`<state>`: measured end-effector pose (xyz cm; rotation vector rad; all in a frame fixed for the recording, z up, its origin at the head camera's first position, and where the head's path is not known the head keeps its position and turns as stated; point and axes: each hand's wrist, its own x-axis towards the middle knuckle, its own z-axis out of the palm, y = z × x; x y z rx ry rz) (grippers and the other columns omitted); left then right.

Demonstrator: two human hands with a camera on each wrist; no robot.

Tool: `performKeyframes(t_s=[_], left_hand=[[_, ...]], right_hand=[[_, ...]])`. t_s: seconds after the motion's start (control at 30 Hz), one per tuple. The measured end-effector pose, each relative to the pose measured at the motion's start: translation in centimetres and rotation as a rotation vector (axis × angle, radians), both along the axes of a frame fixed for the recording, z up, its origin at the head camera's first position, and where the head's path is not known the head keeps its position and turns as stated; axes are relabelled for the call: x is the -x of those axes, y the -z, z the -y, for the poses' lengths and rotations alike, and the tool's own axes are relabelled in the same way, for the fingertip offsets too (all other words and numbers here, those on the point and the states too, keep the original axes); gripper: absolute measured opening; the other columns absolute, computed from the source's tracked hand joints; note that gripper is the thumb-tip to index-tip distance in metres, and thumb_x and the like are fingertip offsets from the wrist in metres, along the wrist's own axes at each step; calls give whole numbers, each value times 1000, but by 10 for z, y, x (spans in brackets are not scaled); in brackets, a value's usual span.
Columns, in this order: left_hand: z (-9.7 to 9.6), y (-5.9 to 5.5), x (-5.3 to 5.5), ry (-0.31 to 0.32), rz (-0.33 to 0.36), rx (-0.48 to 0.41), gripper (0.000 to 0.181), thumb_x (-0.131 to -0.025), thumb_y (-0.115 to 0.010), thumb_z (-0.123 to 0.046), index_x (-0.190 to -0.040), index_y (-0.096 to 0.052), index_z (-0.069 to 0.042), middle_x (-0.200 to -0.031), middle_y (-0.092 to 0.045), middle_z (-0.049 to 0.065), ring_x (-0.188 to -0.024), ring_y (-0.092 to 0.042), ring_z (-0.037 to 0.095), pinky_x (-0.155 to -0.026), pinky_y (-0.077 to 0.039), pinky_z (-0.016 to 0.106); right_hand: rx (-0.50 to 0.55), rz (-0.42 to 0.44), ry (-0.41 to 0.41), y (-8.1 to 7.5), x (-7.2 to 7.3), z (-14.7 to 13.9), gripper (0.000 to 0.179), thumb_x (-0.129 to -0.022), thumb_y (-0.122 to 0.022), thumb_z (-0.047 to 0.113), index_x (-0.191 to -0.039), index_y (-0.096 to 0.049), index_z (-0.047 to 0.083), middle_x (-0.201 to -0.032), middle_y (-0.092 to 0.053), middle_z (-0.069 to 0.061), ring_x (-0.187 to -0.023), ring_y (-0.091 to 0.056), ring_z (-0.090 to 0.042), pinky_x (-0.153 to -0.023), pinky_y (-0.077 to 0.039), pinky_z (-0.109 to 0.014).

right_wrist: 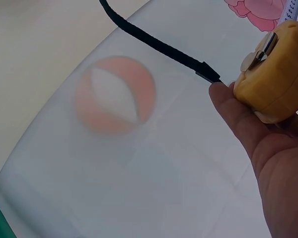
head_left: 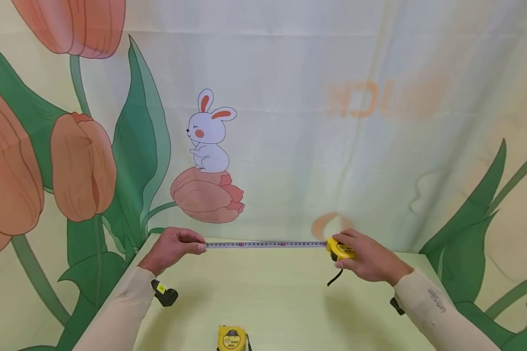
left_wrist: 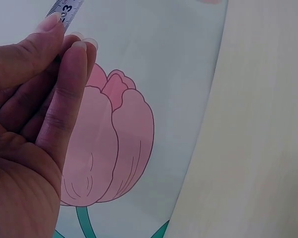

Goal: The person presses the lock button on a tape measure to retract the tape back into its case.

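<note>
Between the two hands a white tape measure blade point(head_left: 263, 244) stretches level, marked with black and red numbers. My left hand point(head_left: 174, 248) pinches the blade's free end between thumb and fingers; the left wrist view shows that blade end point(left_wrist: 67, 12) at the fingertips. On the other side my right hand point(head_left: 371, 256) grips the yellow tape measure case point(head_left: 340, 249), from which the blade comes out. A black wrist strap point(right_wrist: 154, 44) hangs from the case. In the right wrist view the yellow case point(right_wrist: 275, 74) shows a metal clip, with fingers and thumb around it.
A second yellow tape measure point(head_left: 232, 338) lies on the pale table point(head_left: 263, 292) near the bottom edge of the head view. Behind the table hangs a curtain point(head_left: 281, 122) printed with tulips and a white rabbit.
</note>
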<state>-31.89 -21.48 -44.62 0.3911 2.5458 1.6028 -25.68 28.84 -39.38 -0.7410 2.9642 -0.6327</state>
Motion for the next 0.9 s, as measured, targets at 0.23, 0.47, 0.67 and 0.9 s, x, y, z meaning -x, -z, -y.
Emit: performKeyframes(t_s=[0.23, 0.47, 0.67, 0.9], left_hand=[[-2, -1, -1, -1, 6, -2, 21, -94, -78, -17, -110, -79, -4, -101, -79, 9, -94, -73, 23, -99, -56, 48], [-4, -4, -3, -6, 3, 7, 19, -94, -77, -16, -109, -79, -5, -101, -79, 8, -94, -73, 23, -99, -56, 50], [-5, -4, -4, -1, 9, 1, 19, -94, -77, -16, -109, -79, -4, -100, -79, 8, -93, -73, 22, -99, -57, 49], [-6, -4, -3, -5, 5, 5, 19, -94, -78, -16, -109, -79, -4, -100, -79, 8, -93, -74, 22, -98, -57, 49]], right_hand=[[-10, 1, -2, 1, 2, 2, 58, -97, -75, 27, -147, -55, 6, -142, -55, -8, -104, -56, -16, -93, -54, -37], [-11, -6, 0, 0, 2, 3, 60, -96, -75, 29, -147, -54, 5, -143, -55, -9, -105, -57, -17, -94, -54, -39], [-16, -6, -5, -1, 2, 4, 59, -97, -75, 29, -147, -54, 6, -142, -55, -8, -105, -57, -16, -93, -54, -38], [-18, -14, -10, -2, 3, 6, 58, -97, -75, 29, -147, -55, 7, -141, -56, -7, -104, -56, -16, -93, -54, -37]])
